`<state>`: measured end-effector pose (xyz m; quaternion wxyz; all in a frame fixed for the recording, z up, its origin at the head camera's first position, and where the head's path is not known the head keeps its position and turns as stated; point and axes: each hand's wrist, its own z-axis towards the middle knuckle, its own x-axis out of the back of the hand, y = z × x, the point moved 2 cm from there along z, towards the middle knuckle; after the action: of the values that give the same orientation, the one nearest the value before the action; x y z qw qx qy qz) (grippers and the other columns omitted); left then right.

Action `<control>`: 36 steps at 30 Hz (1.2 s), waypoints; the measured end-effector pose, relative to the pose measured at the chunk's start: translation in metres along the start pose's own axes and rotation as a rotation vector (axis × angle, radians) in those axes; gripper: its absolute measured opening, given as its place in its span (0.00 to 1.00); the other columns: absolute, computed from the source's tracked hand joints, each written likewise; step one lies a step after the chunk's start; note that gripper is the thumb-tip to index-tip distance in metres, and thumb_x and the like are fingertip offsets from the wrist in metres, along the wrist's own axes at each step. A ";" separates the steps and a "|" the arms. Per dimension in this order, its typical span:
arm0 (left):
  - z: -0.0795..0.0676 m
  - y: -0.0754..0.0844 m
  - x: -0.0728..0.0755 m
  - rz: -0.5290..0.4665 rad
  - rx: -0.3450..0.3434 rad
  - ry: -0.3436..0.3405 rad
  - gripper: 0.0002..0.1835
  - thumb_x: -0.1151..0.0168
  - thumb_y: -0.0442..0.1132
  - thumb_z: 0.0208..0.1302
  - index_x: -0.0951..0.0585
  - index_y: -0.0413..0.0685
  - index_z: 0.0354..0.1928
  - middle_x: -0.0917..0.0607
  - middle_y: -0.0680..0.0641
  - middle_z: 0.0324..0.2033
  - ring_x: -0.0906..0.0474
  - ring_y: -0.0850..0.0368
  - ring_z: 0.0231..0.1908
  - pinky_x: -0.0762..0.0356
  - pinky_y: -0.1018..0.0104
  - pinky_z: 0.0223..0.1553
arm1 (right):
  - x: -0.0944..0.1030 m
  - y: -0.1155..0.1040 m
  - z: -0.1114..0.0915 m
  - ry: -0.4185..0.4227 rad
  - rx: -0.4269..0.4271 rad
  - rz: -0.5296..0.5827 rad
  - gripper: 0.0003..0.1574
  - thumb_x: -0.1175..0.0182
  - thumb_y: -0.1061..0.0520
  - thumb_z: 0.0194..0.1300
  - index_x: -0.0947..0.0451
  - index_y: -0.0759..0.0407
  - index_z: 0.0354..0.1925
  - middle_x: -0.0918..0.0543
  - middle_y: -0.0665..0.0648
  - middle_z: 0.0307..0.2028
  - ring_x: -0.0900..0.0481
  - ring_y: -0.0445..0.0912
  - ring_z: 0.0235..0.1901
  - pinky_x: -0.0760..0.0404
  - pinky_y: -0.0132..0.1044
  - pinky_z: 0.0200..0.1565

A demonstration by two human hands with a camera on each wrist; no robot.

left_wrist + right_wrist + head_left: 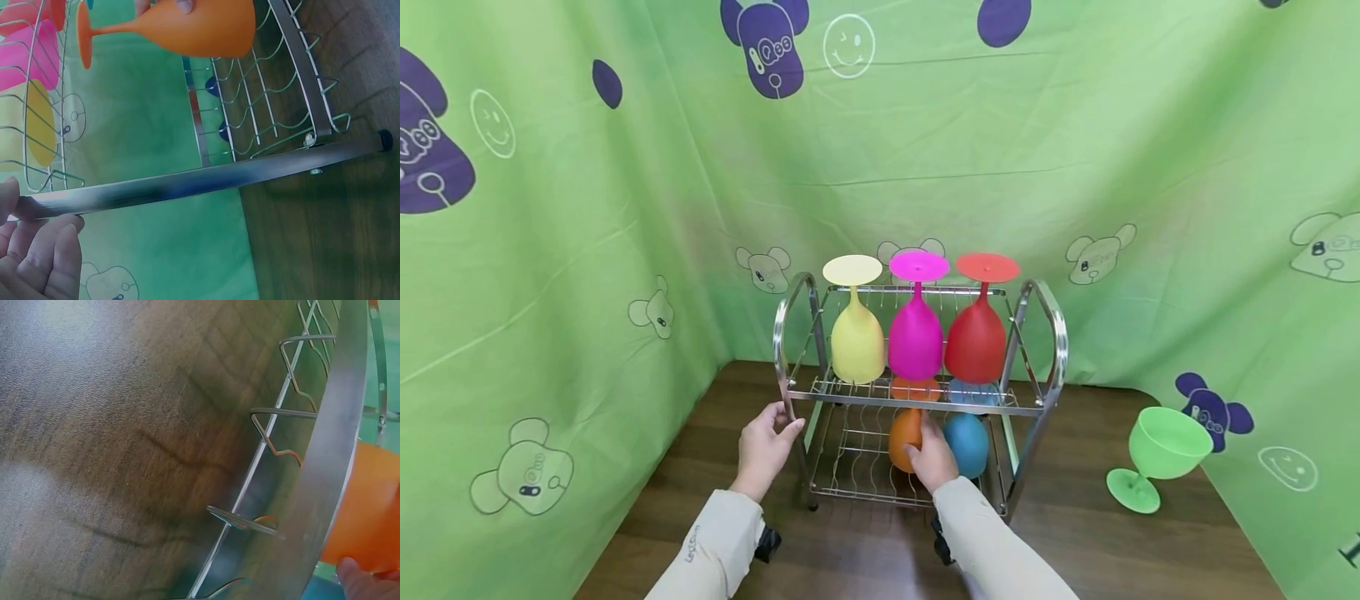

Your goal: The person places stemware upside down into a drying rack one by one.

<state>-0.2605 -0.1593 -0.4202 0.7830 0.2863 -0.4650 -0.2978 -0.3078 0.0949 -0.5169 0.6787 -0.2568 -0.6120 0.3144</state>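
An orange goblet (904,439) is upside down in the lower tier of a two-tier metal rack (917,407). My right hand (936,458) grips its bowl from the right side, and its round foot shows above, behind the upper tier's front bar. Just right of that hand, a blue goblet (967,448) stands inverted in the same tier. My left hand (764,450) holds the rack's left front post (156,195), thumb on one side and fingers on the other. In the right wrist view, a fingertip (353,575) presses the orange bowl (369,500).
Yellow (857,342), magenta (916,342) and red (976,342) goblets hang inverted in a row on the upper tier. A green goblet (1168,442) stands tilted on the wooden surface (1067,508) at right. Green printed cloth (925,150) encloses the back and sides.
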 end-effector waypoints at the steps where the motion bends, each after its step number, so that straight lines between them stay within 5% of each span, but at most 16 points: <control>1: -0.001 0.001 -0.001 -0.002 0.001 0.001 0.12 0.32 0.33 0.55 0.20 0.35 0.40 0.14 0.39 0.33 0.29 0.59 0.20 0.29 0.58 0.28 | 0.001 0.001 -0.001 0.007 -0.004 -0.011 0.45 0.39 0.63 0.63 0.51 0.75 0.70 0.39 0.76 0.65 0.33 0.67 0.59 0.31 0.58 0.57; 6: -0.004 0.001 -0.004 0.004 0.011 0.038 0.12 0.33 0.34 0.56 0.21 0.36 0.41 0.14 0.39 0.33 0.26 0.55 0.21 0.28 0.55 0.29 | 0.001 -0.002 -0.009 0.070 0.033 -0.102 0.42 0.39 0.66 0.60 0.46 0.81 0.65 0.37 0.79 0.62 0.28 0.68 0.54 0.27 0.57 0.53; 12: -0.004 -0.002 -0.002 -0.005 0.042 0.070 0.12 0.32 0.34 0.56 0.21 0.37 0.41 0.14 0.39 0.34 0.25 0.53 0.21 0.29 0.54 0.30 | 0.011 -0.011 -0.027 0.089 0.174 -0.140 0.40 0.38 0.68 0.56 0.41 0.81 0.63 0.36 0.78 0.61 0.29 0.68 0.55 0.26 0.56 0.52; 17: -0.006 -0.003 -0.004 -0.052 0.062 0.057 0.12 0.32 0.33 0.55 0.20 0.37 0.40 0.14 0.39 0.33 0.24 0.54 0.22 0.28 0.58 0.29 | 0.035 -0.012 -0.049 0.001 0.250 -0.051 0.36 0.38 0.68 0.57 0.36 0.76 0.63 0.34 0.76 0.61 0.31 0.67 0.58 0.27 0.56 0.54; 26: -0.017 -0.009 -0.012 -0.217 0.115 0.092 0.14 0.33 0.28 0.52 0.26 0.34 0.39 0.19 0.38 0.33 0.21 0.52 0.26 0.24 0.67 0.30 | 0.087 0.010 -0.090 -0.214 0.438 0.109 0.21 0.39 0.66 0.60 0.24 0.72 0.52 0.20 0.66 0.46 0.18 0.52 0.42 0.19 0.40 0.43; 32: -0.037 -0.013 -0.027 -0.306 0.116 0.168 0.15 0.35 0.23 0.48 0.27 0.33 0.39 0.25 0.42 0.33 0.27 0.60 0.26 0.28 0.74 0.27 | 0.115 0.043 -0.113 -0.116 0.702 -0.009 0.19 0.34 0.69 0.50 0.22 0.69 0.44 0.17 0.57 0.35 0.20 0.39 0.35 0.20 0.32 0.34; 36: -0.048 -0.011 -0.037 -0.312 0.035 0.252 0.14 0.37 0.22 0.47 0.27 0.34 0.37 0.29 0.46 0.29 0.32 0.65 0.25 0.32 0.73 0.26 | 0.129 0.064 -0.118 -0.050 0.728 -0.053 0.21 0.33 0.72 0.46 0.21 0.68 0.42 0.17 0.55 0.34 0.20 0.38 0.33 0.22 0.28 0.34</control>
<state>-0.2341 -0.1311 -0.4684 0.7741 0.4036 -0.3186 -0.3691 -0.1908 0.2373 -0.4914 0.7185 0.0251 -0.4828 0.5000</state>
